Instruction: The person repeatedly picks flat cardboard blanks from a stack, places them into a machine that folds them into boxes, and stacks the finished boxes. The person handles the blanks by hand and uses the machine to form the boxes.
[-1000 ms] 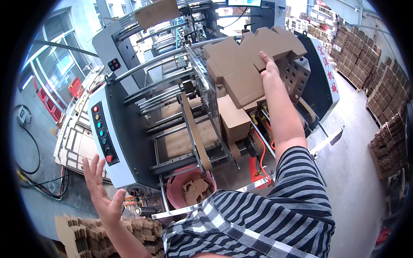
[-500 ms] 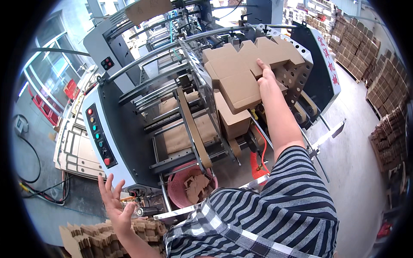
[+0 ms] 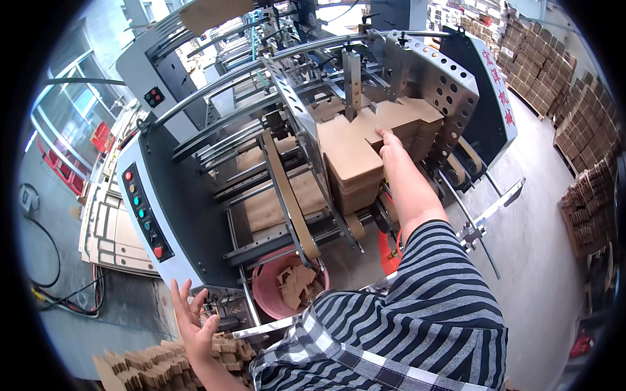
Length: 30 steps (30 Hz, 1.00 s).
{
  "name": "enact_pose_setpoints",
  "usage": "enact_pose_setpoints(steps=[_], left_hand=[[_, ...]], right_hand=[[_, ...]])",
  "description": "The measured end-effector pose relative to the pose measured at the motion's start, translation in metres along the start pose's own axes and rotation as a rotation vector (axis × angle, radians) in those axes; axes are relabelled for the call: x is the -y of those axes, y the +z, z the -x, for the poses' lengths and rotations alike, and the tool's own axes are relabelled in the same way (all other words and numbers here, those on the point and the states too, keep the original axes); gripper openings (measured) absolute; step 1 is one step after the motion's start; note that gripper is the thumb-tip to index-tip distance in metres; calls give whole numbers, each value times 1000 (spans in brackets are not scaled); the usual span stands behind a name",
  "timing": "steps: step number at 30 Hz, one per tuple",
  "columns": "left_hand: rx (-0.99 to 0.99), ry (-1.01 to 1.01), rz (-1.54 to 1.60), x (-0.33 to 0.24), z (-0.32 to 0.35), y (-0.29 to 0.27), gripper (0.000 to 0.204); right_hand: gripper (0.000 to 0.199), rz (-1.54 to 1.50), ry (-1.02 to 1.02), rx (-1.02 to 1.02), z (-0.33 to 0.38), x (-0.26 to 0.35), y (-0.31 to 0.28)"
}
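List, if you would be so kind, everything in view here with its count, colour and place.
machine: one, dark grey and white, centre
cardboard stack: one, brown, in the machine
perforated plate: at least one, silver, right of the stack
control panel: one, black with coloured buttons, machine's left side
long belt: one, tan, left of the stack
basket: one, pink, below the belt
scraps: several, brown, in the basket
tubing: count unclear, red, below the stack
cardboard pieces: many, brown, lower left
boards: several, pale, far left
bundles: many, brown, right edge
sleeve: one, striped grey and black, right arm
left hand: one, bare, lower left
right hand: one, bare, at the stack
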<state>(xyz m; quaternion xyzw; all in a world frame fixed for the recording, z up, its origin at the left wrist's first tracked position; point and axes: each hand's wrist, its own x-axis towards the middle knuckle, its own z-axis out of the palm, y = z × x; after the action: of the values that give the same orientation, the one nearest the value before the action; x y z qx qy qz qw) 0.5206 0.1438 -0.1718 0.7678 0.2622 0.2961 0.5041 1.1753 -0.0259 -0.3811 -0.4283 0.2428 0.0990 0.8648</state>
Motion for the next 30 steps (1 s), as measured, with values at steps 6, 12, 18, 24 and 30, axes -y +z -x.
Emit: enact_pose_setpoints(steps=[6,12,18,24,30], left_hand=[[-18,-142,57,11,9,9,99],[69,-155,41,32,-2,14,97],[130,-181,34,51,0,12,92],[138,-218,48,52,-12,25,90],[102,-317,80,61,-3,30,91]], right_hand=[[52,388,304,296,75,27,-13],[87,972,30,90,84,94,-32],[77,1149,-340,-146,28,101,-40],[73,801,-224,7,-59,69,-40],[73,764,-115,121,25,73,-21]])
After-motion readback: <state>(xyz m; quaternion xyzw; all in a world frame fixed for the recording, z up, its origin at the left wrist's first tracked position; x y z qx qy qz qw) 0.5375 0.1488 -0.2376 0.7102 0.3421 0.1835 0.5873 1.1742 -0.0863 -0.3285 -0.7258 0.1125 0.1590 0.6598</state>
